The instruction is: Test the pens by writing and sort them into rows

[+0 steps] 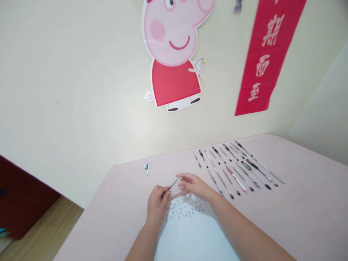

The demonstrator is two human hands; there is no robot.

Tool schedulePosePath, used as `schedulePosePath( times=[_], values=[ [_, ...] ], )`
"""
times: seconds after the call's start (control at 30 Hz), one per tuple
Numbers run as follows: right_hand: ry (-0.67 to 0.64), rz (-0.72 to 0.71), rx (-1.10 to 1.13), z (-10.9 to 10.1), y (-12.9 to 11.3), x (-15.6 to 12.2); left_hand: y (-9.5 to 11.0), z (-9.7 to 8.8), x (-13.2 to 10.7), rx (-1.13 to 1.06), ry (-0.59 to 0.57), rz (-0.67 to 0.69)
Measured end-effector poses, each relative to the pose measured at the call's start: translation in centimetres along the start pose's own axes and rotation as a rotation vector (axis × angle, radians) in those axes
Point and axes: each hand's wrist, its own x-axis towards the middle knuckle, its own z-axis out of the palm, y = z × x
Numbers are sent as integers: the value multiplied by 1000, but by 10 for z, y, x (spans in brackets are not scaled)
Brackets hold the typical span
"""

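A slim, pale pen point(174, 183) is held at a slant above the table, between both hands. My left hand point(158, 202) is closed round its lower, darker end. At the upper end, the thumb and fingers of my right hand point(193, 185) pinch the tip; the exact grip there is small and hard to make out. Beneath both hands lies a white sheet of paper point(194, 235), with several rows of dark handwritten characters on its upper part. My forearms cover the sheet's sides.
Several pens point(240, 174) lie in two slanting rows on the pink-covered table point(307, 217), right of my hands. A white pen point(148, 167) with a small blue piece point(145, 167) beside it lies near the back left edge. Behind stands a wall with a pig cutout point(175, 81) and red banner point(268, 54).
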Motion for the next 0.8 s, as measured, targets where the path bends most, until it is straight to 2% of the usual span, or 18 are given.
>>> schedulePosePath(
  times=[0.1, 0.3, 0.5, 0.8],
  values=[
    [-36, 23, 133, 1, -2, -1, -1, 1, 1, -56, -23, -7],
    [3, 41, 230, 5, -5, -3, 5, 2, 1, -154, -112, 29],
    [19, 10, 269, 6, -1, -1, 3, 1, 1, -91, -83, 34],
    [62, 37, 240, 6, -4, -1, 7, -1, -1, -14, -54, 71]
  ],
)
